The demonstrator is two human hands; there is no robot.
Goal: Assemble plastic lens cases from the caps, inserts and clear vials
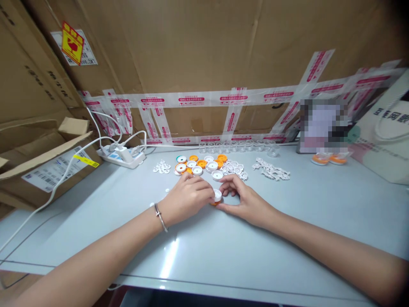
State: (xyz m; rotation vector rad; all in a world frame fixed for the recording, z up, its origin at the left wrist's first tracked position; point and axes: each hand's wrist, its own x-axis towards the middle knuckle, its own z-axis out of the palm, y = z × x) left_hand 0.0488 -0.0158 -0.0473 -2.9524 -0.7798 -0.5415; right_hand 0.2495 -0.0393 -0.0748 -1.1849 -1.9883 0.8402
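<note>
Cap (217, 195) – white on top with an orange rim showing beneath – sits on the table (287, 238) between both hands, pinched from two sides. Left hand (187, 197) curls over it from the left, fingertips closed on its edge; a bangle (160, 216) rings that wrist. Right hand (243, 199) closes on it from the right, thumb below and fingers above.

Just behind the hands lies a cluster of caps (200, 164) – about a dozen, some orange side up, some white, one with a teal rim. To its left is a small heap of white discs (161, 167), too many and too small to count, and one stray disc (167, 190) lies alone near the left hand. Right of the cluster are two more heaps of white parts (234, 167), (271, 169), the second spread out wider. Along the cardboard wall stands a row of clear vials (238, 147), roughly ten. Two orange caps (329, 159) rest at far right under a blurred panel. One power strip (123, 156) with plugs and white cables lies at the left, beside an open box (41, 162).
</note>
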